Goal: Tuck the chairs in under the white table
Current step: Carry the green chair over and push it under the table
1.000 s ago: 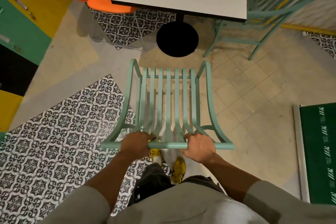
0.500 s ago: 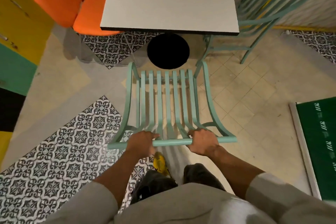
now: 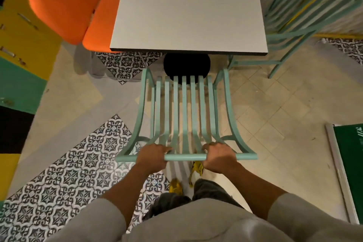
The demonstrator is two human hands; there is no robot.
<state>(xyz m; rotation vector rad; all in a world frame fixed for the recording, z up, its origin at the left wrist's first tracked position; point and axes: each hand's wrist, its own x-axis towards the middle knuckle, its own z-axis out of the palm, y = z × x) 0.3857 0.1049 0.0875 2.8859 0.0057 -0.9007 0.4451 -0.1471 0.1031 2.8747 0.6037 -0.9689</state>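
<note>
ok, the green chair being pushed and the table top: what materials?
Green chair: likely painted metal, going by its thin curved slats and matte mint coat. Table top: probably laminate board, with a smooth pale face and dark edge band.

Mint slatted chair (image 3: 184, 112) facing white table (image 3: 188, 21)

Both arms reach forward from the lower frame, left hand (image 3: 152, 158) and right hand (image 3: 219, 158) curled closed at centre.
</note>
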